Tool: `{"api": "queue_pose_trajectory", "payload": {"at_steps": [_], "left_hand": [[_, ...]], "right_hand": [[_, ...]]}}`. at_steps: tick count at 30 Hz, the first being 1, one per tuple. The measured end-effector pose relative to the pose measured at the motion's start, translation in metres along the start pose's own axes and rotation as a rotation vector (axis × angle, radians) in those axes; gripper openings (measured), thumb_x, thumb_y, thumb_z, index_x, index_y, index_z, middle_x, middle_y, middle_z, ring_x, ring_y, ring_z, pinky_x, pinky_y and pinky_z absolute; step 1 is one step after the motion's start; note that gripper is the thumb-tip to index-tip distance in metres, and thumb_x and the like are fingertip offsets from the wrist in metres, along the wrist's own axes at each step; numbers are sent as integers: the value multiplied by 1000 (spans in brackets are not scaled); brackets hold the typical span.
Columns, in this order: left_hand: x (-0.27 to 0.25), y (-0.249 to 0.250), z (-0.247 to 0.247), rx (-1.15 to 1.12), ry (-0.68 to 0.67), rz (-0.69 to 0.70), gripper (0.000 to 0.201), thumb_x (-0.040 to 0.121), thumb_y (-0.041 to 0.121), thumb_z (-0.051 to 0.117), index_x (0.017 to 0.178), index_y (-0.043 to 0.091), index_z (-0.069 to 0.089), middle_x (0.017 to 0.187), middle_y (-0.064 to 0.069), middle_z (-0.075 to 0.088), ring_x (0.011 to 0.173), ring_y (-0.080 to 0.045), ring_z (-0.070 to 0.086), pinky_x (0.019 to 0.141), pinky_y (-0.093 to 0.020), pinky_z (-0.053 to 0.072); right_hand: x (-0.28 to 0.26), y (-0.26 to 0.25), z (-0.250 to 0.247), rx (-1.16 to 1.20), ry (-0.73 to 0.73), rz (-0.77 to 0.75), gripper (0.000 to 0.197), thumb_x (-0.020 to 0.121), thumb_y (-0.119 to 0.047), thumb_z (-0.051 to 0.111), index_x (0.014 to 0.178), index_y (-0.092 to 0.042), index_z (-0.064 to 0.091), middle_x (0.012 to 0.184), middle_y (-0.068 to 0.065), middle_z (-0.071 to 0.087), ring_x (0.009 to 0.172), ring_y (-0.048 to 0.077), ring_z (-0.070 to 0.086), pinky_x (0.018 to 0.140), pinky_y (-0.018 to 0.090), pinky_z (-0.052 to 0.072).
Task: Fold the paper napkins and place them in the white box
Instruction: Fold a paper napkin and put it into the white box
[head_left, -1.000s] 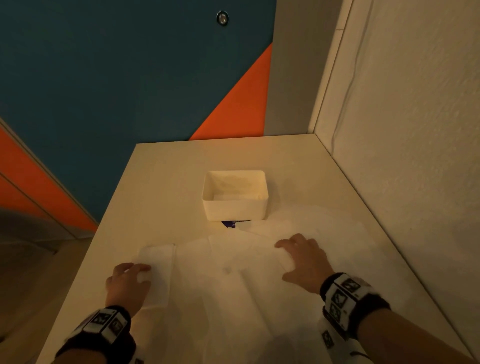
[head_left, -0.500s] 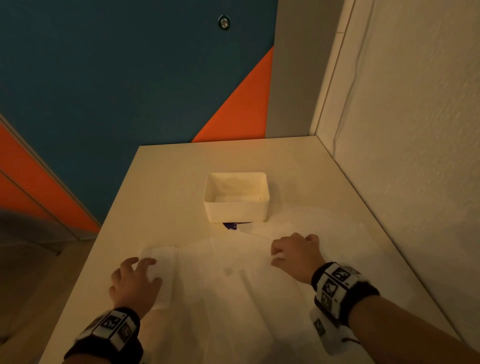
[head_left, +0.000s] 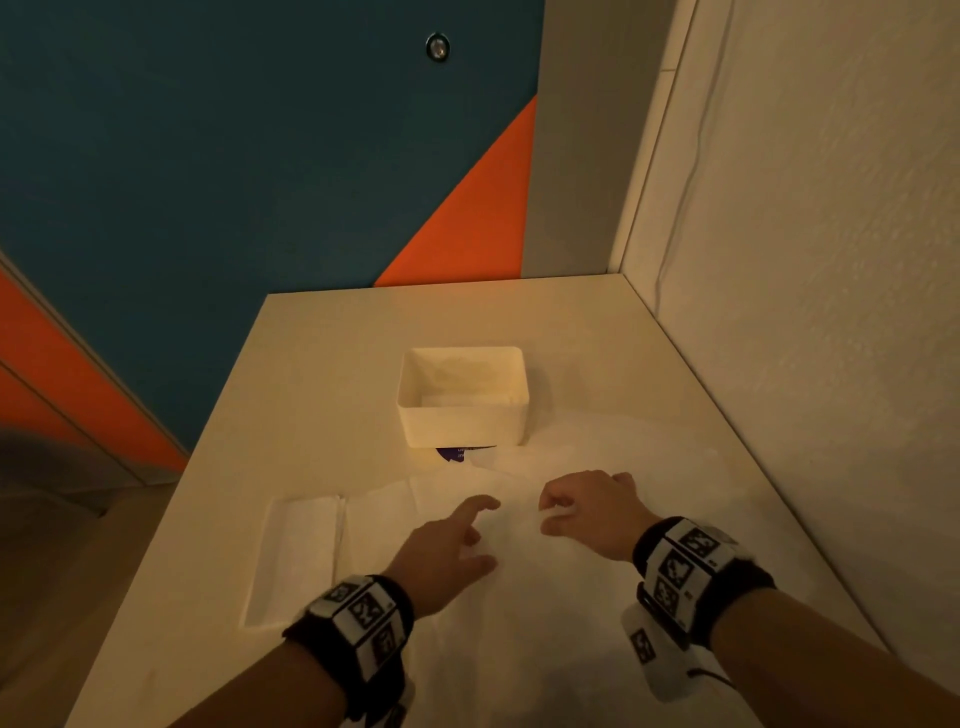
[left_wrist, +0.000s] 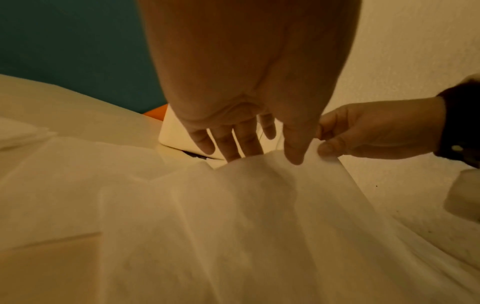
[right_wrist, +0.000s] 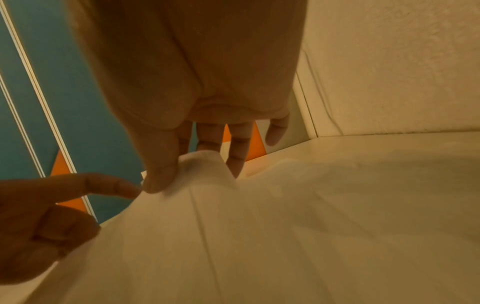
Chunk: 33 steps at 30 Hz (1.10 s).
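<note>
You are working in dim, warm yellow-orange light, and all three views look murky and slightly grainy. In the head view the table (head_left: 332, 364) is brightest around the white box (head_left: 462, 421) and falls into shadow toward the near edge and the left side. Wide-angle bending curves the wall lines at the margins. In both wrist views your palms fill the top as dark, soft, out-of-focus masses. The left hand (left_wrist: 249, 131) casts a blurred shadow on the napkin (left_wrist: 259, 205). White surfaces blend together, with no harsh glare anywhere.

Box (head_left: 462, 415) at table (head_left: 322, 353) centre, napkins (head_left: 519, 597) in front, folded napkin (head_left: 298, 556) at left.
</note>
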<state>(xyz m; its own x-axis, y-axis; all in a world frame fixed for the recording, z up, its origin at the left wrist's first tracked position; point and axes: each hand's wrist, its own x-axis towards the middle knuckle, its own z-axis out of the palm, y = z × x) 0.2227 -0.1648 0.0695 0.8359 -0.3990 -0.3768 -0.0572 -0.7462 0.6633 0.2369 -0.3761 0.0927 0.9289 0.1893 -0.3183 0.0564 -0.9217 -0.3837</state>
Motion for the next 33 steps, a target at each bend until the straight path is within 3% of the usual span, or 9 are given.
{"api": "queue_pose_trajectory", "payload": {"at_steps": [3,7,9,13,17,20,24,28,33], "left_hand": [[0,3,-5,-73,-53,26,36,88,15,57,105,45,48,97,6,59,81,-9,56,81,-23,49],[0,5,-21,-15,-265,60,45,85,1,50,94,43,64,119,11,59,104,-10,56,93,-20,44],[-3,6,-30,-26,-283,57,47,84,-2,49,92,40,68,116,13,60,107,-11,55,94,-18,42],[-11,11,-52,-360,-19,63,50,83,-9,53,81,36,75,105,10,69,89,-18,66,79,-29,55],[-19,24,-66,-848,235,131,42,85,-10,55,82,26,78,100,2,72,87,-19,66,70,-29,55],[-20,36,-70,-1050,334,195,36,86,-9,54,88,21,75,102,7,72,86,-10,66,65,-22,54],[-18,45,-70,-1164,374,229,31,87,-5,54,98,18,72,112,-1,68,90,-15,66,67,-26,55],[-18,52,-69,-1179,389,260,34,87,-4,56,91,23,75,113,-1,68,94,-17,65,72,-27,56],[-18,58,-70,-1120,439,270,30,87,-5,56,99,18,71,115,-1,66,93,-17,64,78,-31,58]], "right_hand": [[0,4,0,36,-5,31,18,85,-48,61,93,-33,54,98,-12,56,99,12,51,88,35,25],[3,10,3,160,17,83,28,93,-54,45,85,-29,53,84,-10,55,89,16,54,92,37,36],[2,11,3,205,36,79,28,95,-54,41,83,-31,52,86,-10,56,91,16,54,93,38,38],[0,7,-3,337,206,80,27,94,-47,49,115,-31,55,108,-12,52,103,13,52,98,38,38],[-9,0,-17,824,304,96,18,95,-39,50,103,-25,59,107,0,61,99,16,57,87,28,46],[-16,-10,-29,1039,200,124,37,96,-46,40,103,-19,63,97,3,67,87,16,63,80,33,48],[-27,-26,-42,1290,88,90,49,94,-49,37,90,-12,68,78,6,69,71,18,64,69,35,51],[-32,-33,-52,1424,143,40,54,80,-48,51,107,-4,68,104,16,70,94,26,67,86,43,53],[-34,-35,-62,1388,240,20,21,87,-22,61,89,-2,69,84,8,72,73,19,68,70,36,56]]}}
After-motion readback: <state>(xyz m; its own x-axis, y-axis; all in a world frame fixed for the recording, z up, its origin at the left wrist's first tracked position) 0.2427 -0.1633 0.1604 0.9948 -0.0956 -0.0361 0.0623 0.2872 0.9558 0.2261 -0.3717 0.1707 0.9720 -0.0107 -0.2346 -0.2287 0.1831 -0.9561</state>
